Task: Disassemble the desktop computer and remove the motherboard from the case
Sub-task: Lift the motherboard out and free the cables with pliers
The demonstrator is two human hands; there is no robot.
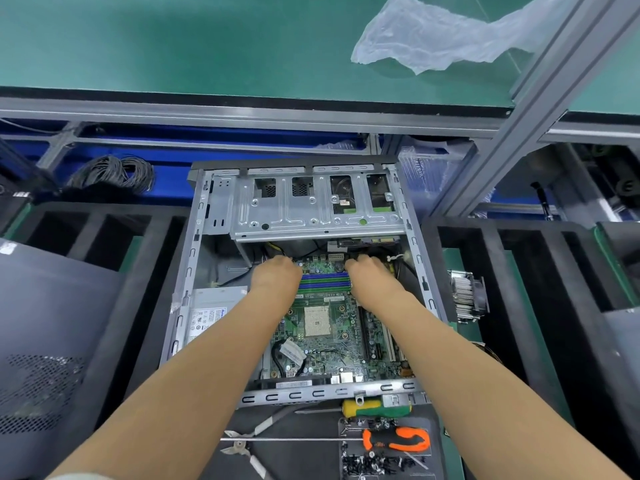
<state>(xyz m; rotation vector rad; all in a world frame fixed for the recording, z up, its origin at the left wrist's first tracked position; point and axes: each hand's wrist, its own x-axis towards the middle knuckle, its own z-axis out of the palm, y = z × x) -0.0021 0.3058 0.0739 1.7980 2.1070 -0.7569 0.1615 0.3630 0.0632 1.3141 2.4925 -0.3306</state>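
Head view looks down into the open computer case, lying on its side between black foam trays; the green motherboard sits flat on the floor of the case, with its bare square processor socket near the middle and blue and green memory slots across its far part; both hands reach in over the board's far edge, just below the silver drive cage; the left hand lies knuckles-up at the left end of the memory slots, fingers bent down toward the board, and whether it grips anything cannot be told, since the fingertips are hidden; the right hand lies the same way at the right end of the slots, fingers curled downward near a white connector, and its hold likewise cannot be told; the power supply sits in the case's left side beside the left forearm; a black cable with a white label loops over the board's near left part; just outside the near rim of the case lie a yellow-and-green screwdriver, orange-handled pliers, a pair of silver snips and a scatter of dark screws; a finned heatsink rests on the foam tray to the right; a dark perforated side panel lies at the left; a crumpled clear plastic bag lies on the green bench beyond.
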